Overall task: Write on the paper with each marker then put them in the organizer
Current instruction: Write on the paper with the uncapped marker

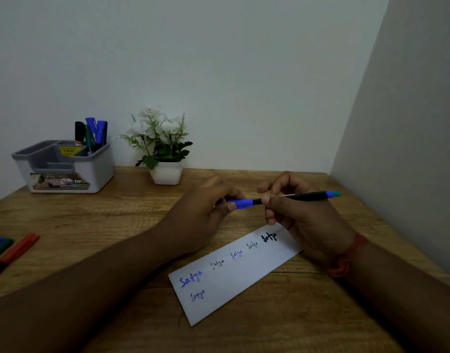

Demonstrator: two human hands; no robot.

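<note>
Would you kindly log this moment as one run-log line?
left hand: holds blue cap | right hand: holds pen | paper: six words | organizer: markers inside

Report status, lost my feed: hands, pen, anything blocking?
Left hand on blue cap, right hand gripping black-barrelled pen. Both above white paper strip. Path to grey organizer clear.

Ahead of both hands, bare wooden tabletop (116, 212) lies open back to the grey-and-white plastic organizer (66, 169), far left of the left hand (206, 212). The white-potted flowering plant (165, 149) stands just beyond that hand. A plain wall (409, 123) closes the right hand's (300, 212) outer side.
</note>
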